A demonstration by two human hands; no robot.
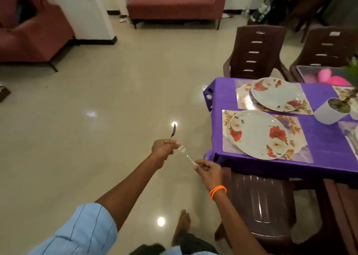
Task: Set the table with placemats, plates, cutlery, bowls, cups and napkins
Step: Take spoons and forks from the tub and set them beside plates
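Note:
My left hand (163,148) grips a metal spoon (172,132) by its handle, bowl pointing up, out over the floor left of the table. My right hand (208,168) pinches the handle end of a fork (187,155) whose tines reach my left hand's fingers. On the purple tablecloth (321,138) lie two floral placemats. The near placemat (298,154) carries a flowered plate (257,133). The far placemat (306,100) carries another flowered plate (277,94). Both hands are apart from the table, near its front left corner.
A brown plastic chair (259,206) stands tucked at the table's near side, and two more chairs (257,51) stand at the far side. A white plant pot (331,112) sits on the table at right. Sofas (174,5) line the back wall beyond the tiled floor.

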